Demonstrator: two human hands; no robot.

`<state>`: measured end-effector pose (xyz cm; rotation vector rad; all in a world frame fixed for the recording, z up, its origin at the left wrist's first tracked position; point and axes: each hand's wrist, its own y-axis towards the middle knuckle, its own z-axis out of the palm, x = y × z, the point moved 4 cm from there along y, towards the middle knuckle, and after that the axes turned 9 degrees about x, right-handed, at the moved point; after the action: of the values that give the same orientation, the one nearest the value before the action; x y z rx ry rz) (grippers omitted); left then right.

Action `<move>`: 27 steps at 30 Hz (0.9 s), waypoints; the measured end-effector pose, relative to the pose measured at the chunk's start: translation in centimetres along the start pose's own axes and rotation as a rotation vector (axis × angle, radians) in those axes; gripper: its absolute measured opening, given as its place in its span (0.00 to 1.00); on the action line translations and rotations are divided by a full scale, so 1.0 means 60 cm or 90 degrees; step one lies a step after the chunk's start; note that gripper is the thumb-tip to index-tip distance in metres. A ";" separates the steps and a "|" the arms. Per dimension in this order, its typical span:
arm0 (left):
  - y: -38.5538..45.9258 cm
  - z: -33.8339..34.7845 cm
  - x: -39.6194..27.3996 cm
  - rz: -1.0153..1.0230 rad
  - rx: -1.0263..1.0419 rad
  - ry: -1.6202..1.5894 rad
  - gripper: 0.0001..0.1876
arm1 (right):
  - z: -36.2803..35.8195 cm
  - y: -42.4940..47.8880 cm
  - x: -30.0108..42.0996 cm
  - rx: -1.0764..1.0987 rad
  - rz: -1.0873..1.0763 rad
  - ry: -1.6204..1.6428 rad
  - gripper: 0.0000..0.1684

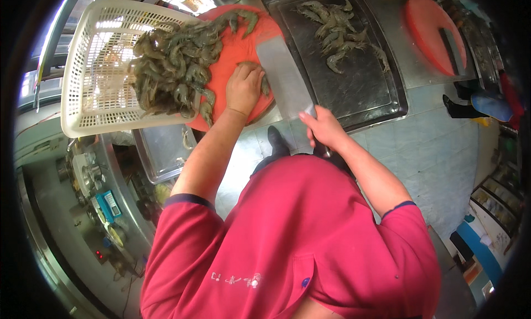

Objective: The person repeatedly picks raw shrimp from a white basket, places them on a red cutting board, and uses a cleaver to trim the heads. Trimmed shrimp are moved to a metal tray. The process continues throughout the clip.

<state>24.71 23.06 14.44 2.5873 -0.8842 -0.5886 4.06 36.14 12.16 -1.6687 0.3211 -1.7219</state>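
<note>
My left hand (244, 87) presses down on a raw shrimp (264, 86) on a round red cutting board (232, 49). In my right hand (325, 126) is the handle of a wide cleaver (283, 76), its blade lying over the board's right edge beside that shrimp. A large heap of raw shrimp (174, 66) spills from a white plastic basket (79, 82) onto the left of the board, with a few more at the board's top. Several shrimp (336, 33) lie on a dark metal tray (352, 91) to the right.
On the steel counter at the right, another red board (431, 33) bears a dark-bladed knife (452, 51). Below the basket is a metal tray (159, 149) with bits of shrimp. A blue scale (108, 206) stands at the lower left. Another person's boots (458, 107) show at far right.
</note>
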 end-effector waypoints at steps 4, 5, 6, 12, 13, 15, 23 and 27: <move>-0.002 -0.001 -0.001 -0.004 -0.003 0.004 0.06 | -0.024 -0.045 -0.027 0.040 0.034 -0.016 0.18; -0.003 0.001 0.000 -0.004 -0.010 -0.003 0.06 | -0.027 -0.044 -0.033 0.047 0.027 -0.008 0.18; -0.003 0.002 0.001 -0.002 -0.016 -0.010 0.06 | -0.031 -0.036 -0.019 0.075 0.005 -0.022 0.18; -0.007 0.002 0.010 0.026 0.009 -0.043 0.07 | -0.062 0.046 0.040 0.121 0.026 -0.052 0.17; -0.005 0.001 0.012 0.036 0.012 -0.048 0.07 | -0.066 0.055 0.045 0.140 0.029 -0.051 0.17; 0.003 -0.003 0.019 0.073 0.032 -0.084 0.08 | -0.073 0.066 0.055 0.142 0.035 -0.060 0.17; 0.019 -0.045 0.019 0.008 0.177 -0.075 0.09 | 0.007 0.016 0.014 -0.186 -0.070 -0.199 0.24; -0.017 -0.121 0.072 -0.259 0.188 -0.023 0.06 | -0.001 -0.065 0.035 -0.089 -0.064 -0.297 0.24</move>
<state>31.84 22.37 19.02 3.0645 -0.4798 -0.6542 2.97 37.62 16.17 -2.1563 0.1400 -1.3471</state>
